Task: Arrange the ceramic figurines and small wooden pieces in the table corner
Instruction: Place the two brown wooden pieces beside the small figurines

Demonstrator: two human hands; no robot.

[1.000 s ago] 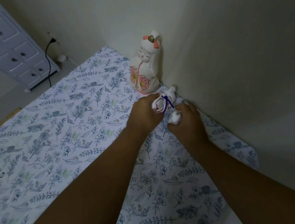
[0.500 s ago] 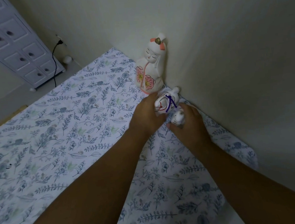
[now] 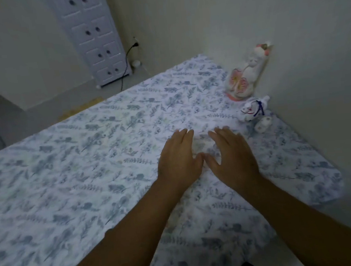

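Observation:
A tall white ceramic figurine (image 3: 246, 75) with pink flowers stands in the table corner against the wall. In front of it sits a small white animal figurine (image 3: 253, 111) with a purple cord, and a still smaller white piece (image 3: 263, 124) lies just nearer to me. My left hand (image 3: 179, 160) and my right hand (image 3: 232, 157) hover side by side over the floral tablecloth (image 3: 88, 161), palms down, fingers spread, holding nothing. Both hands are apart from the figurines, to their lower left.
The wall (image 3: 289, 38) runs along the table's right side and meets the far wall at the corner. A white drawer cabinet (image 3: 96, 38) stands on the floor beyond the table, with a black cable (image 3: 126, 60) plugged into a socket beside it.
Both hands have let go of the small figurines and pulled back toward me, opening flat. The view has swung left, so the figurines now sit at the right.

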